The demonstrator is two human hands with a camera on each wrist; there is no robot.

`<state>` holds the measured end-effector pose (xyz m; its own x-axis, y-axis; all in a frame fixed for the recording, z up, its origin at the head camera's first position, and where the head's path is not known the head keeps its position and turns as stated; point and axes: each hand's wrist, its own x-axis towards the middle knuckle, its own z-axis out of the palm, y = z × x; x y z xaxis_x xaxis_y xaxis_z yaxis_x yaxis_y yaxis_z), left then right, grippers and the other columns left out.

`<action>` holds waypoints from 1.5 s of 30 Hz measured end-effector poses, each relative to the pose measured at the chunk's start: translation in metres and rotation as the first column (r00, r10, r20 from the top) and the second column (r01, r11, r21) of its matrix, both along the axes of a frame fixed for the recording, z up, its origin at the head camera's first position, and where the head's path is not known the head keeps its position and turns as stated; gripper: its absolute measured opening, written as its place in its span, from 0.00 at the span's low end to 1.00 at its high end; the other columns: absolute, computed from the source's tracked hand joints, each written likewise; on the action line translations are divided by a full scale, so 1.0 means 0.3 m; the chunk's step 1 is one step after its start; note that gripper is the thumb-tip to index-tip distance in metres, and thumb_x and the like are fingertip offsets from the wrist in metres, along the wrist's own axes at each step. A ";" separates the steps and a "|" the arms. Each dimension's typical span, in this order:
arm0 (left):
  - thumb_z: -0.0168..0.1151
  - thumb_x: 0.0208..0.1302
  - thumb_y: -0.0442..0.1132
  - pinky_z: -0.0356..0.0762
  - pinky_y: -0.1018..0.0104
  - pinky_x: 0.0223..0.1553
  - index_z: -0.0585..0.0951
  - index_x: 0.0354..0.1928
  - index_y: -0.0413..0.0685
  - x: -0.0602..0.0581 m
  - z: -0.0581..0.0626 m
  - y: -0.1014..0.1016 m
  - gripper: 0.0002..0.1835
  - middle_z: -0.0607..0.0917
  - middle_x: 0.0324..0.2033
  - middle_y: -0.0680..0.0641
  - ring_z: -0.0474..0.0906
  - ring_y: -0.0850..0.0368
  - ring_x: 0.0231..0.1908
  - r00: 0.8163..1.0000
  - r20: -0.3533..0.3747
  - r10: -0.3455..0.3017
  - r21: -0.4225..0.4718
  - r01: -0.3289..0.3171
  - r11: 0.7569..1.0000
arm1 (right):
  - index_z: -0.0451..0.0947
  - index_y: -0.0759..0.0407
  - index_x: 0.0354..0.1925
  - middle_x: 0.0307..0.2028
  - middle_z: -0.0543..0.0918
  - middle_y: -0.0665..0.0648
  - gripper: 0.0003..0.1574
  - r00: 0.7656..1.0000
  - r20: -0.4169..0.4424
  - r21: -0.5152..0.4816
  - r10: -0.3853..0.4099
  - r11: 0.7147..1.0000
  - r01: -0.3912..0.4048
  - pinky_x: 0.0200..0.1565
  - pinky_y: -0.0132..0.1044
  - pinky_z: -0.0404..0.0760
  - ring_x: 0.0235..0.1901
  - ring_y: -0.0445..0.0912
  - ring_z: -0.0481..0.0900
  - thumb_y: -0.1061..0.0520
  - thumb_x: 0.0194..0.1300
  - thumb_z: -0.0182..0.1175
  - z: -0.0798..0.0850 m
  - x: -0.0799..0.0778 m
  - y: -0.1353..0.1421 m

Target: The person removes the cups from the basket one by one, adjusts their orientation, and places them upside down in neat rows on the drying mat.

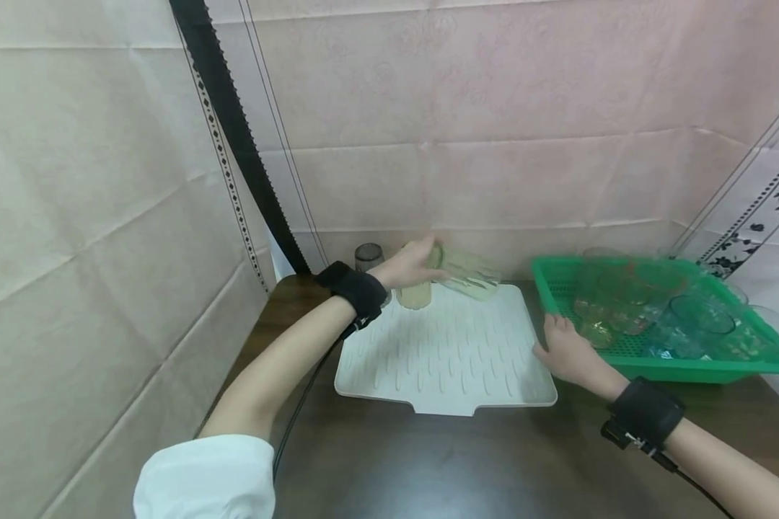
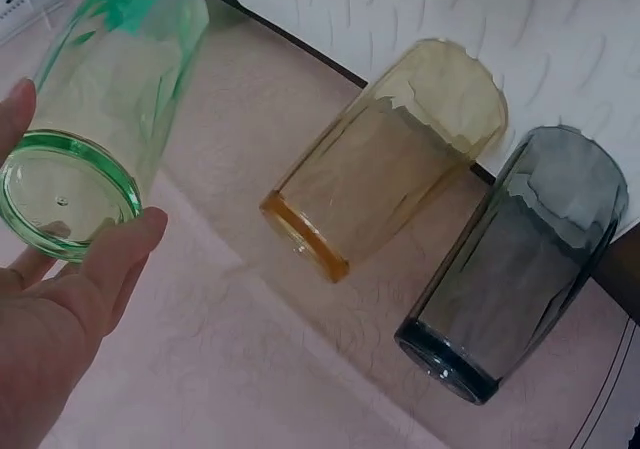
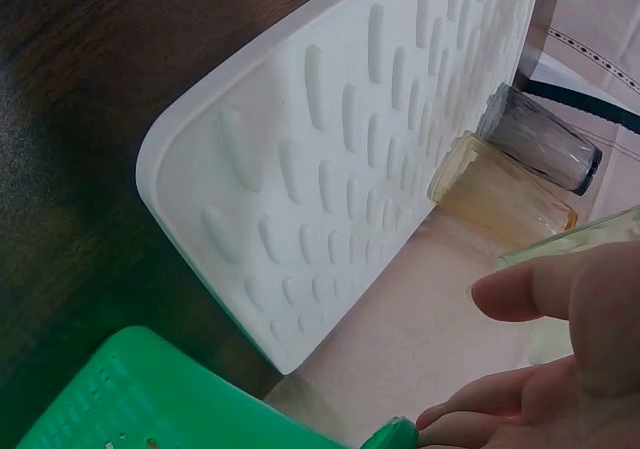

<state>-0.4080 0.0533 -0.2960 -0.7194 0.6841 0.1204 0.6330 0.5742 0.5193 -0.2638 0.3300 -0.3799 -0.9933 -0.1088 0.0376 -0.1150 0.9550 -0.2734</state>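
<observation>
The left hand (image 1: 410, 267) grips a green glass (image 1: 474, 272) by its base end, and this glass is tilted over the far edge of the white board (image 1: 438, 360). At the far left corner of the board, an amber glass (image 2: 385, 159) and a grey glass (image 2: 515, 259) stand upside down, side by side. The right hand (image 1: 571, 353), thumb and fingers apart, is just right of the board, its fingertips at the rim of the green basket (image 1: 662, 371).
</observation>
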 end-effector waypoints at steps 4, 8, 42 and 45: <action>0.63 0.65 0.51 0.75 0.61 0.55 0.61 0.68 0.43 -0.039 -0.006 0.049 0.36 0.75 0.59 0.43 0.76 0.51 0.55 0.996 -0.080 0.028 -0.084 -0.035 0.996 | 0.50 0.90 0.63 0.62 0.52 0.90 0.41 1.000 0.002 -0.013 0.013 1.000 -0.013 0.57 0.72 0.63 0.64 0.81 0.50 0.58 0.68 0.50 0.005 0.009 0.014; 0.60 0.67 0.50 0.73 0.62 0.58 0.58 0.72 0.46 -0.073 -0.027 0.104 0.37 0.72 0.65 0.42 0.73 0.50 0.60 0.989 -0.136 0.050 -0.170 -0.073 0.983 | 0.51 0.88 0.64 0.63 0.52 0.90 0.41 1.000 0.004 -0.005 0.012 1.000 -0.012 0.56 0.74 0.63 0.64 0.80 0.50 0.58 0.68 0.51 -0.006 0.016 0.017; 0.55 0.71 0.40 0.63 0.53 0.69 0.59 0.72 0.40 -0.238 -0.168 0.268 0.31 0.67 0.67 0.36 0.61 0.42 0.69 0.988 -0.149 0.039 -0.259 -0.077 0.963 | 0.57 0.85 0.64 0.64 0.57 0.86 0.39 0.992 -0.125 0.007 0.009 1.000 -0.008 0.61 0.66 0.65 0.66 0.76 0.55 0.60 0.65 0.58 -0.054 0.050 0.020; 0.55 0.71 0.39 0.60 0.53 0.70 0.58 0.72 0.40 -0.247 -0.170 0.278 0.31 0.66 0.68 0.37 0.58 0.42 0.71 0.990 -0.135 0.045 -0.254 -0.078 0.964 | 0.57 0.85 0.64 0.65 0.58 0.85 0.40 0.992 -0.126 0.005 0.008 1.000 -0.007 0.61 0.66 0.65 0.66 0.76 0.55 0.60 0.64 0.59 -0.050 0.046 0.020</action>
